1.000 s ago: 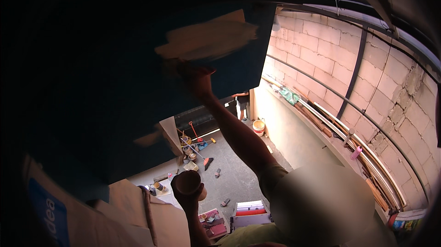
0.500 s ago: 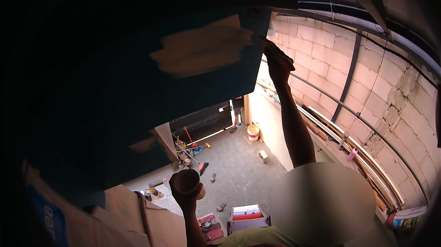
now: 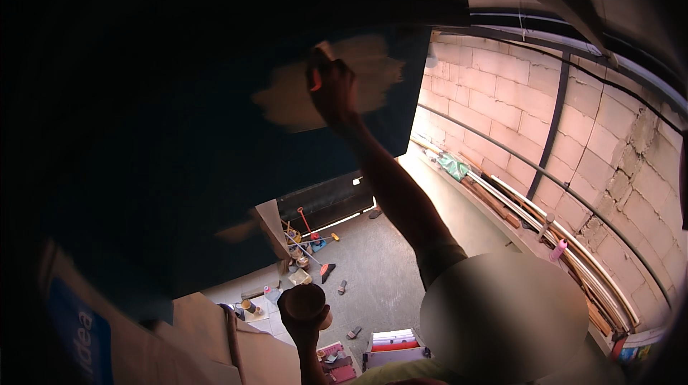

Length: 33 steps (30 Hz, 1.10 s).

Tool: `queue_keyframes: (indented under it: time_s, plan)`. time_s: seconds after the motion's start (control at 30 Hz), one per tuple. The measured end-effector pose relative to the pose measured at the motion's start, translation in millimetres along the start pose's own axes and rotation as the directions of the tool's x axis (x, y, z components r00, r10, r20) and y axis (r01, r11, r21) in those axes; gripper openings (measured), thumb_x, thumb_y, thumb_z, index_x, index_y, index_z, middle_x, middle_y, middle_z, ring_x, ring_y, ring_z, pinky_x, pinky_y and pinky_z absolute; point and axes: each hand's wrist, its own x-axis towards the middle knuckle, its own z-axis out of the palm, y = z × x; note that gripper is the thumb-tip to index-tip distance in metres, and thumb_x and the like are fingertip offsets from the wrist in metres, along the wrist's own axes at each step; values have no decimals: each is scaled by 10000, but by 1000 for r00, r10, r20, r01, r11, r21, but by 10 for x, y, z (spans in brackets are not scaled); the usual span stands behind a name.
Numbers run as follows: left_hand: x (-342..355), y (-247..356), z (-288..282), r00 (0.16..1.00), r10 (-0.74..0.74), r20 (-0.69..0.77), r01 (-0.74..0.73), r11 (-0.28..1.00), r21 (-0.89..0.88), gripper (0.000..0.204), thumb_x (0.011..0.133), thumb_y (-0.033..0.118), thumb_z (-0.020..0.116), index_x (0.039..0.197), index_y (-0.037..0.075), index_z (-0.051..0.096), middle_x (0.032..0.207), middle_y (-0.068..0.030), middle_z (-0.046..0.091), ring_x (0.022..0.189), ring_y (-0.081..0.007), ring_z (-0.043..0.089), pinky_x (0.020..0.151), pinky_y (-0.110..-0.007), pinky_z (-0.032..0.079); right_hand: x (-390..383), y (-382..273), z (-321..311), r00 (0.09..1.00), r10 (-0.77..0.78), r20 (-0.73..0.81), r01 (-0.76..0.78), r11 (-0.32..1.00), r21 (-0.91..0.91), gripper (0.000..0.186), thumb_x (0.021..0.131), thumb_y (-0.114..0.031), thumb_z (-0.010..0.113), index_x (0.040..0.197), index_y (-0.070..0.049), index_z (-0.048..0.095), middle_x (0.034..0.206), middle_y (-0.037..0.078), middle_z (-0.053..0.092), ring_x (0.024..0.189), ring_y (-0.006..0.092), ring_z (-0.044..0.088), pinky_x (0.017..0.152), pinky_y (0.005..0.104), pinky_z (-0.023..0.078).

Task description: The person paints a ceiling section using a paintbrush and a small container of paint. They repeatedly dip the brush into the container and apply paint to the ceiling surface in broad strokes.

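A broad dark blue-green painted surface (image 3: 179,134) fills most of what I can see overhead and to the left, with one bare tan patch (image 3: 351,77) near its right edge not yet covered by the dark coat. To the right runs a wall of pale concrete blocks (image 3: 573,120), crossed by a slanting grey pipe (image 3: 545,177) and a dark upright one, with long timbers (image 3: 502,202) lying along its foot. Far below is a grey concrete floor (image 3: 387,285), strewn with small items: a red-handled broom (image 3: 315,242), a few loose sandals, tins and a stack of red and white boxes (image 3: 393,345). Pale cardboard sheets (image 3: 215,342) cover the lower left. The person's right arm stretches up from the lower middle, and the right hand (image 3: 331,88) is pressed against the tan patch, closed around a small tool with an orange-red part (image 3: 315,83) showing at the fingers; it is too dark to tell just what kind of tool it is. The left hand (image 3: 301,317) is held low, well apart from the right one, closed around a small round brown container (image 3: 306,302) that it holds up from beneath, just above the cardboard edge.
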Motion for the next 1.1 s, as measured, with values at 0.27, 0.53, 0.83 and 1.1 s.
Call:
queue_keyframes:
  time_s: [0.27,0.53,0.83,1.1]
  plan:
    - [44,37,103,999,16,28,-15,999,-47,793,501,61,888,1186,55,490,1121,-91,577,1050,-248,569,939,-386,447,-61,65,456,982,185,-29,-154,889,432,224,887,-191,616,1047,-44,673,878,137,678,749,258,652,657,363,516]
    - [88,63,127,996,55,75,-56,998,11,774,520,107,896,1184,55,499,1126,-102,584,1049,-249,577,926,-376,456,-424,1989,-1243,952,269,-143,-277,960,-40,235,934,-205,603,1054,-24,694,808,102,712,576,111,606,518,269,492]
    - [-12,36,110,999,31,44,-29,999,-45,785,501,104,901,1177,60,504,1121,-95,582,1044,-244,579,920,-387,464,-303,810,-653,977,31,-213,-8,994,108,241,857,-76,682,1096,-50,686,1004,155,702,820,214,705,692,308,559]
    - [-84,52,49,1000,-15,25,14,999,44,803,498,74,889,1190,57,481,1114,-97,578,1036,-243,576,925,-392,462,-200,-160,403,939,252,234,-344,698,628,271,906,-212,634,1106,-30,649,988,134,678,915,228,654,794,349,516]
